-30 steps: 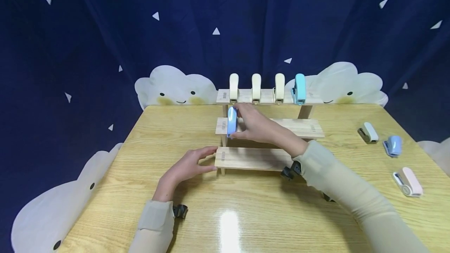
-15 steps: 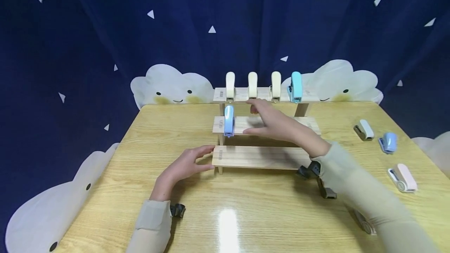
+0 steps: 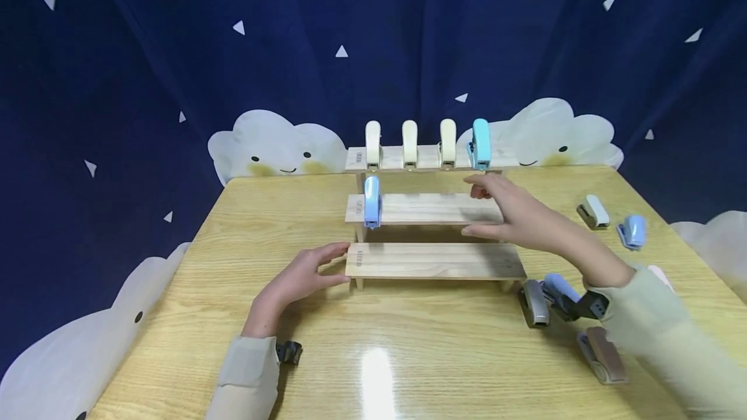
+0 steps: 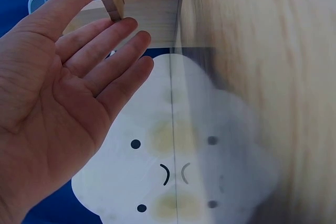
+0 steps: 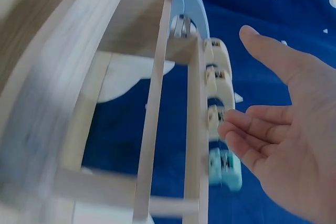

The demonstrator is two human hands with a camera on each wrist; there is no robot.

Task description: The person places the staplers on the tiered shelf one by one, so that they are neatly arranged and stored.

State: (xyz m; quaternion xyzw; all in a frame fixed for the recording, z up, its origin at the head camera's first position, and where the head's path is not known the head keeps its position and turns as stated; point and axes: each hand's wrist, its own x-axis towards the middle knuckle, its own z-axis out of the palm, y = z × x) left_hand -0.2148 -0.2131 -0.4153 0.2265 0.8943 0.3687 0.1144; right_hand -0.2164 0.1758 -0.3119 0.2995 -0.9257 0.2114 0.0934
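A blue stapler (image 3: 372, 203) stands at the left end of the middle board of a three-step wooden rack (image 3: 434, 261). My right hand (image 3: 522, 216) hangs in front of that board's right end with thumb and fingers spread, nothing between them. In the right wrist view its relaxed fingers overlap the row on the top board. My left hand (image 3: 306, 272) is at the left end of the lowest board, thumb and fingertips right at its edge. Its fingers (image 4: 113, 69) look nearly straight in the left wrist view. Cream staplers (image 3: 410, 145) and a turquoise stapler (image 3: 481, 143) line the top board.
Right of the rack on the wooden table (image 3: 280, 206) lie a grey stapler (image 3: 534, 304), a blue one and a brown stapler (image 3: 604, 356). Farther right are a white stapler (image 3: 595, 210), a light blue stapler (image 3: 633, 232) and a pink one mostly behind the sleeve.
My right hand has let go of the blue stapler, leaving it on the middle board, and has moved right. My left hand stays at the rack's left end. The view has shifted slightly.
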